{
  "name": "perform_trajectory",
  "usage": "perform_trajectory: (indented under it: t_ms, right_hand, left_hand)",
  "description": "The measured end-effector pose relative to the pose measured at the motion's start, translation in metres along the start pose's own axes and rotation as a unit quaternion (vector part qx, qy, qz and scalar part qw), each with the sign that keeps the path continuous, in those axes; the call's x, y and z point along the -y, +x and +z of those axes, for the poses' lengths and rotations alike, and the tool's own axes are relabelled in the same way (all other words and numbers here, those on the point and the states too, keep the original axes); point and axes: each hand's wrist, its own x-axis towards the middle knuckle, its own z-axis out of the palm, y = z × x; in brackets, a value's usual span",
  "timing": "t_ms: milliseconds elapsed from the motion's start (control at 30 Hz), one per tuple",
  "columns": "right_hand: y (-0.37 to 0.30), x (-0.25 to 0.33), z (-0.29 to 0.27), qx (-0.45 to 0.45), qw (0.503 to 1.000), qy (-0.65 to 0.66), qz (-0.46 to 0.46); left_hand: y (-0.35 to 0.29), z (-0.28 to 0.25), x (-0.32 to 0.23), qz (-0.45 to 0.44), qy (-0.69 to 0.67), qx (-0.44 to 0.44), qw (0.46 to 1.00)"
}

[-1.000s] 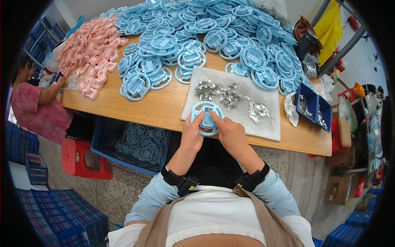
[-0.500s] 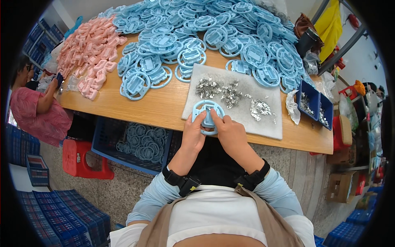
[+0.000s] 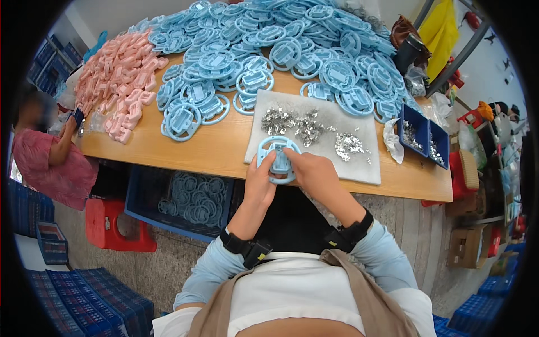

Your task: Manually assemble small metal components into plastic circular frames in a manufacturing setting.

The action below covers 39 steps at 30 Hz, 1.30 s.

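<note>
A light-blue plastic wheel (image 3: 282,175), round-rimmed with a box-like middle, is held over the near edge of a white pad. My left hand (image 3: 259,184) grips its left side, the thumb laid across the face. My right hand (image 3: 315,171) is closed at its right side, with fingertips on the middle section; whether a small metal piece is under them is hidden. On the pad (image 3: 359,173), just beyond the wheel, lie heaps of small silvery metal pieces (image 3: 307,128) and a brighter heap of metal pieces (image 3: 349,146).
A large pile of blue wheels (image 3: 224,59) covers the table's far side; pink plastic parts (image 3: 120,78) lie at left. Blue bins (image 3: 414,137) with metal pieces stand at right beside crumpled paper (image 3: 393,140). Below are a blue crate (image 3: 168,216) and red stool (image 3: 104,224). A person (image 3: 50,151) is at left.
My right fingers have shifted slightly on the wheel's middle, the hand drawn a little toward its upper right. The whole view has shifted slightly; the wheel stays in both hands.
</note>
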Motion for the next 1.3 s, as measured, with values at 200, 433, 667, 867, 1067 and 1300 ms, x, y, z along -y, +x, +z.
perform_trajectory:
  t_ms: [200,433,667,867,1067,1300]
  right_hand:
    - [-0.001,-0.019,0.007,-0.078,0.915,0.353,0.178]
    - [-0.004,-0.018,0.002,0.002,0.827,0.500,0.257]
    - [-0.007,-0.022,-0.021,0.065,0.802,0.561,0.193]
    - [-0.010,-0.025,-0.036,0.121,0.787,0.574,0.192]
    - [-0.017,-0.027,-0.030,0.126,0.753,0.608,0.218]
    - [0.013,-0.059,-0.035,-0.057,0.961,0.221,0.154]
  left_hand:
    - [-0.007,-0.006,-0.011,-0.070,-0.025,0.070,0.995]
    - [-0.013,-0.005,-0.014,-0.106,-0.006,0.096,0.990]
    - [-0.009,0.002,-0.026,-0.182,0.086,0.075,0.977]
    - [-0.004,-0.003,-0.026,-0.186,0.141,0.085,0.969]
    - [-0.006,-0.001,-0.018,-0.175,0.144,0.073,0.971]
    - [0.000,0.009,-0.008,-0.067,0.117,0.020,0.991]
